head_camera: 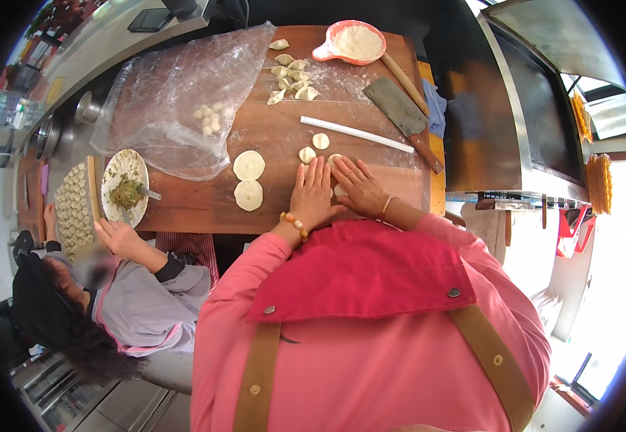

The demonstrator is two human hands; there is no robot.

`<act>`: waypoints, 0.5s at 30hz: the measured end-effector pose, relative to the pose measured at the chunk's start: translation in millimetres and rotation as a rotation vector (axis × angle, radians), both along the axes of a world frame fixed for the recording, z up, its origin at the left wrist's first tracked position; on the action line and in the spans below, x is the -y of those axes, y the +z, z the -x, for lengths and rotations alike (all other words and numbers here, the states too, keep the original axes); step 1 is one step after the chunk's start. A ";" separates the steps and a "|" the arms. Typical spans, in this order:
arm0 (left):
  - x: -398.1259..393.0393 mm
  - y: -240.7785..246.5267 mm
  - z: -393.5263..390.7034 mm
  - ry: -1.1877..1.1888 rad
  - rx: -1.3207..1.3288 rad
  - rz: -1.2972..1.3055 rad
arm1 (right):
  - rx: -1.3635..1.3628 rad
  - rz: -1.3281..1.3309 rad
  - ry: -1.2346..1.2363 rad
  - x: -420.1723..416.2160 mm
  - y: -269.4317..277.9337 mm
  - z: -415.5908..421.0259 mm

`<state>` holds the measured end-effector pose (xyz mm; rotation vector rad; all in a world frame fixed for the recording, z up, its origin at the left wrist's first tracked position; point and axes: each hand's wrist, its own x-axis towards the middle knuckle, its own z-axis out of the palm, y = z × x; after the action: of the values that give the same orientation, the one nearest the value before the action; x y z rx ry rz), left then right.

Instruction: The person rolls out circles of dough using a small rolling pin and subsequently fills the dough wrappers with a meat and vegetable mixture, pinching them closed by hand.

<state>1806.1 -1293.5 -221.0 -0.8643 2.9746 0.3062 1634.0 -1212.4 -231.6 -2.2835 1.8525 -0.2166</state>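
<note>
My left hand (312,189) lies palm down near the board's front edge, beside a small dough round (307,155). To its right, my right hand (359,183) is spread palm down over small dough pieces (334,160), which it partly hides. Another small dough round (320,141) sits just beyond. Left of my hands are two flat dough wrappers (249,166), one above the other and touching at their edges. A white rolling rod (356,134) lies slanted beyond my right hand. Under clear plastic sheeting (178,97), small dough balls (213,117) are grouped on the wooden board (194,208).
A cleaver (396,108) and a wooden rolling pin (406,83) lie at the right. At the back are a flour-filled scoop (353,42) and several folded dumplings (294,75). At left, a co-worker's hand (121,237) is near a plate of filling (125,191) and a dumpling tray (74,208).
</note>
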 end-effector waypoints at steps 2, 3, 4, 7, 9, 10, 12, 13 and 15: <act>6.6 1.5 -5.3 -0.107 -0.167 0.008 | 0.041 0.032 -0.039 -7.7 5.9 1.5; 8.3 3.8 -11.3 -0.163 -0.244 0.003 | 0.010 -0.010 0.017 -12.6 5.7 4.6; 10.5 4.5 -16.2 -0.231 -0.231 -0.019 | -0.021 -0.052 0.073 -17.1 5.3 10.4; 12.4 4.7 -34.4 -0.348 -0.025 -0.081 | -0.033 -0.143 0.220 -30.9 -1.7 19.6; 16.7 5.8 -38.9 -0.368 -0.039 -0.087 | -0.025 -0.045 0.297 -36.6 -2.2 20.7; 16.7 5.7 -38.4 -0.362 -0.043 -0.089 | -0.033 -0.058 0.287 -37.0 -2.7 20.5; 17.4 7.8 -36.6 -0.346 -0.041 -0.094 | -0.052 -0.075 0.269 -32.1 -3.3 19.4; 17.5 9.4 -35.2 -0.349 -0.029 -0.105 | -0.054 -0.091 0.270 -32.3 -1.9 20.4; 18.1 12.2 -32.5 -0.350 -0.005 -0.119 | -0.059 -0.117 0.278 -29.7 3.8 22.1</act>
<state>1838.6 -1311.6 -208.8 -0.3221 2.9979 0.4623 1611.9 -1182.6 -227.8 -2.4519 1.5051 0.0004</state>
